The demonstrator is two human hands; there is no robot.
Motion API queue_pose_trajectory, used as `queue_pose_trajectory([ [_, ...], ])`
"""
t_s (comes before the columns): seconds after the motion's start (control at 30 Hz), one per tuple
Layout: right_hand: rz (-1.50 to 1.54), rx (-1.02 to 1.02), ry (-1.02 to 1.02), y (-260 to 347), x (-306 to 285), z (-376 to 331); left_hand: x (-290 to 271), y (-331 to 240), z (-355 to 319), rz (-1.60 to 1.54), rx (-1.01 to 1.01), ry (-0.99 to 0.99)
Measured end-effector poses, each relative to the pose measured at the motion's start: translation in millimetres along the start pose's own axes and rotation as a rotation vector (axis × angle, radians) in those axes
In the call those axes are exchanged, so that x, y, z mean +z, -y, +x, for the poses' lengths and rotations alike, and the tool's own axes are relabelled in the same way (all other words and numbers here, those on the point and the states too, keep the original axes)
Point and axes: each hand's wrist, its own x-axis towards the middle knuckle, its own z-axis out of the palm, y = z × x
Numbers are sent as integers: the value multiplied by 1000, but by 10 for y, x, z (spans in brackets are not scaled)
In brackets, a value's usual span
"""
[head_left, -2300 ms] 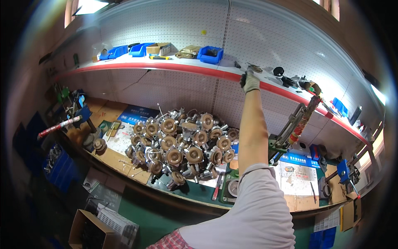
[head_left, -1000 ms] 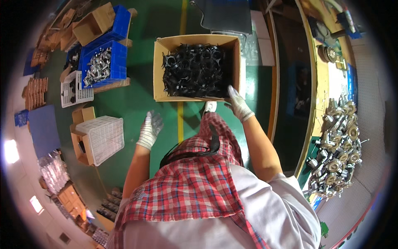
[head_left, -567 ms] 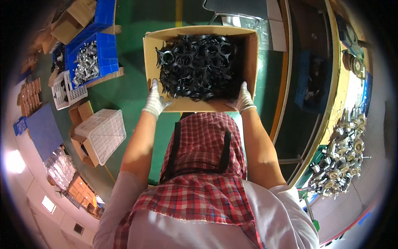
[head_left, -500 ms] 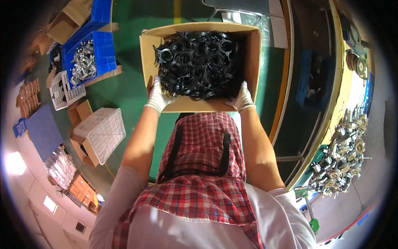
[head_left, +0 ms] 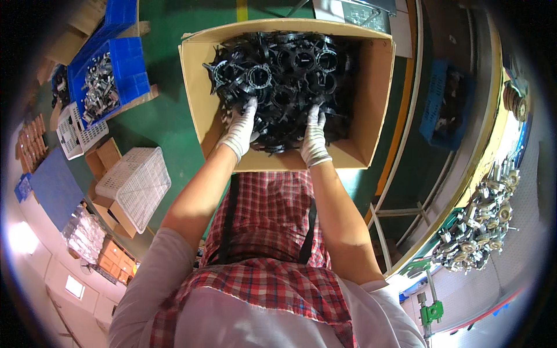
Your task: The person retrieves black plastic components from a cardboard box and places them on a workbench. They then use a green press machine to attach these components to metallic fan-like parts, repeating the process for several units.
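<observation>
A large open cardboard box [head_left: 365, 87] stands on the green floor in front of me, filled with a tangled pile of black plastic ring parts [head_left: 290, 69]. Both my hands wear white gloves and reach into the box from its near side. My left hand [head_left: 241, 129] lies palm down on the near left of the pile. My right hand [head_left: 315, 136] rests a little to the right of it, also on the parts. The fingertips of both hands sink among the rings, so their grip is hidden. My checked apron and forearms fill the lower middle.
A blue crate of metal parts [head_left: 107, 75], a white mesh basket [head_left: 134, 185] and small cardboard boxes [head_left: 107, 156] sit on the floor at left. At right runs a workbench edge [head_left: 464, 191] with several metal assemblies [head_left: 481, 226] and a blue bin [head_left: 449, 104] beneath.
My hands have left the near rim of the box and gone inside onto the pile of black parts. The view has closed in on the box.
</observation>
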Motion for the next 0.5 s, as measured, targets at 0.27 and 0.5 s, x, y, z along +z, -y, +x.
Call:
queue_pose_trajectory([
  [0.27,169,-31,178,10,-11,-140,213,-60,71,135,-116,-1],
  [0.5,125,41,266,342,55,-267,152,-310,-15,-136,-321,308],
])
